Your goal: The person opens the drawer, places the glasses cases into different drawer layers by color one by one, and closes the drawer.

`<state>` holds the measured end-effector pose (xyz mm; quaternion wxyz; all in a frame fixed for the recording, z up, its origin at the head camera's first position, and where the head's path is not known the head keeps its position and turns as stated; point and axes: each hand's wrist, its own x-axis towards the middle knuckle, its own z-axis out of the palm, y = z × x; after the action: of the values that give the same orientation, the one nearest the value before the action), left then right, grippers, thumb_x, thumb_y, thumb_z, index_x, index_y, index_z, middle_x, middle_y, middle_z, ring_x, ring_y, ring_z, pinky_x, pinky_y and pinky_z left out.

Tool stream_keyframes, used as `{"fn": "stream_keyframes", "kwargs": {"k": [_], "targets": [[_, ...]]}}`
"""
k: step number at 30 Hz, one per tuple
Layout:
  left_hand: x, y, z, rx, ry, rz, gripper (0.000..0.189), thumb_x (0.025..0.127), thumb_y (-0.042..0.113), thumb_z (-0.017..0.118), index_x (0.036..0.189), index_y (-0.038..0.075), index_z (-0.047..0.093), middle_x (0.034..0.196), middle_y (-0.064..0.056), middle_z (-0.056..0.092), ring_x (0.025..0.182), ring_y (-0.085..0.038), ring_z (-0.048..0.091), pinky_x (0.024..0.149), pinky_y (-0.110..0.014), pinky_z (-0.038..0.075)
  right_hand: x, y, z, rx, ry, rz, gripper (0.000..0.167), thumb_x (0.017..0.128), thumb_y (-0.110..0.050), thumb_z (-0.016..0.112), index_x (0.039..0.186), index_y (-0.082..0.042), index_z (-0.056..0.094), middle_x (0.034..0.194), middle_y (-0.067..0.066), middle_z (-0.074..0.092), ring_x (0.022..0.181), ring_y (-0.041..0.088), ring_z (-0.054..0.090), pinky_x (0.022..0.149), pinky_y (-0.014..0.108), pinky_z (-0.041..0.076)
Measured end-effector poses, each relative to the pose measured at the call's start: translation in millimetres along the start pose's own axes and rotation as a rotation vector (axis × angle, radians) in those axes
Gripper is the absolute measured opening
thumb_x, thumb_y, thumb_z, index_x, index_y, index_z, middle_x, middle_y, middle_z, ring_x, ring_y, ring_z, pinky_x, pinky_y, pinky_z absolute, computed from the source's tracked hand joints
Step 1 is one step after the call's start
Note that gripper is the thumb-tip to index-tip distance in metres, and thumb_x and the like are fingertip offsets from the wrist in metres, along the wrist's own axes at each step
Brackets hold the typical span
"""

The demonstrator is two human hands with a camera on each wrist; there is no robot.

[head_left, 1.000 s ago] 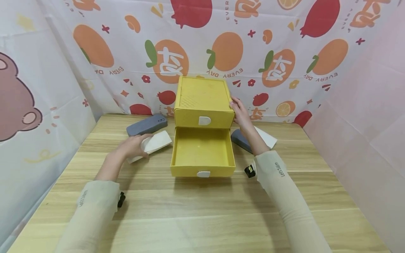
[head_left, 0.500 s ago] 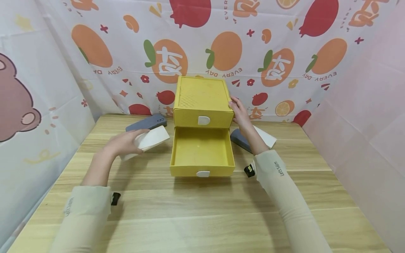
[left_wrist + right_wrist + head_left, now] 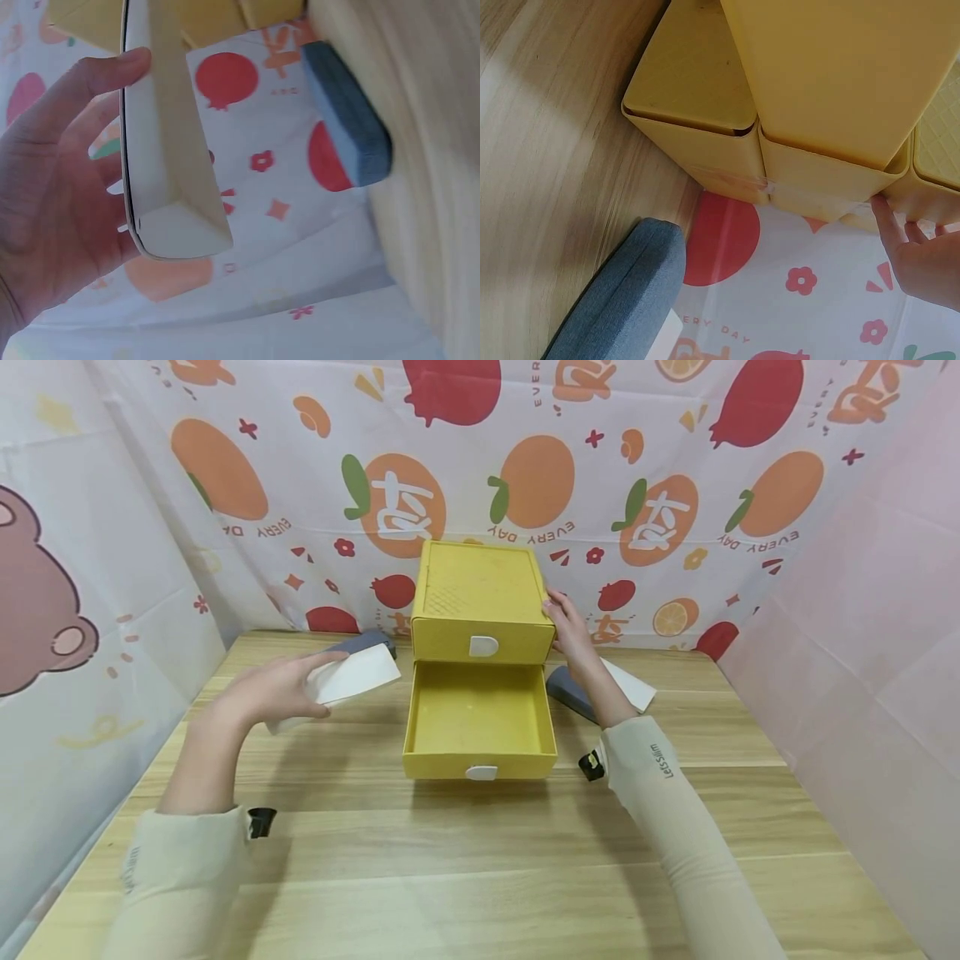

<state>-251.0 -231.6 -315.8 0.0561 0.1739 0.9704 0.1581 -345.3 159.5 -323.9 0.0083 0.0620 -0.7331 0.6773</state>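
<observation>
The white glasses case (image 3: 360,673) hangs above the wooden table (image 3: 480,860), its long axis slanting away rightward, far end toward the yellow drawer unit (image 3: 483,583). The left hand (image 3: 277,691), bent rightward, grips it, thumb on the near side. The right hand's (image 3: 572,631) loosely spread fingers hold nothing, touching the unit's right side.

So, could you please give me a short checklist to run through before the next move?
1. White case held by the left hand: ok, between thumb and fingers.
2. Right hand touching the yellow cabinet: ok, fingers on its right side.
3. Open drawer pulled out: ok, below the closed top drawer.
4. White case above the open drawer: not ok, it is off to the left.
5. Contents of the white case: cannot tell, its inside is hidden.
</observation>
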Motion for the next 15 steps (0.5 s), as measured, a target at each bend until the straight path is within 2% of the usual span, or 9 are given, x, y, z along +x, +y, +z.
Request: {"fn": "stream_keyframes", "kwargs": {"k": [7,12,15], "targets": [[-10.7,18.0,-11.6,-0.025,-0.006,0.083,0.074,0.074,0.022,0.073,0.139,0.023,0.039,0.115,-0.011,0.053,0.089,-0.025,0.051,0.065,-0.037,0.040,-0.2,-0.4,0.8,-0.007,-0.002,-0.002,0.051,0.096,-0.035,0.045,0.143,-0.021,0.034,0.145,0.002,0.030,0.115,0.027,0.046,0.092,0.045,0.039],[-15.7,39.0,-16.7,-0.025,-0.009,0.136,0.070,0.074,0.021,0.073,0.137,0.025,0.042,0.109,-0.005,0.055,0.084,-0.021,0.051,0.064,-0.034,0.041,-0.7,-0.6,0.7,0.002,0.000,0.005,0.051,0.096,-0.035,0.045,0.143,-0.020,0.033,0.144,0.003,0.030,0.118,0.026,0.044,0.093,0.046,0.037],[-14.2,51.7,-17.9,-0.018,-0.007,0.167,0.069,0.073,0.020,0.073,0.135,0.022,0.044,0.109,-0.006,0.055,0.085,-0.021,0.050,0.064,-0.033,0.042,-0.4,-1.0,0.6,0.008,0.000,0.012,0.052,0.096,-0.035,0.045,0.143,-0.019,0.032,0.144,0.003,0.030,0.120,0.025,0.041,0.094,0.047,0.036]]}}
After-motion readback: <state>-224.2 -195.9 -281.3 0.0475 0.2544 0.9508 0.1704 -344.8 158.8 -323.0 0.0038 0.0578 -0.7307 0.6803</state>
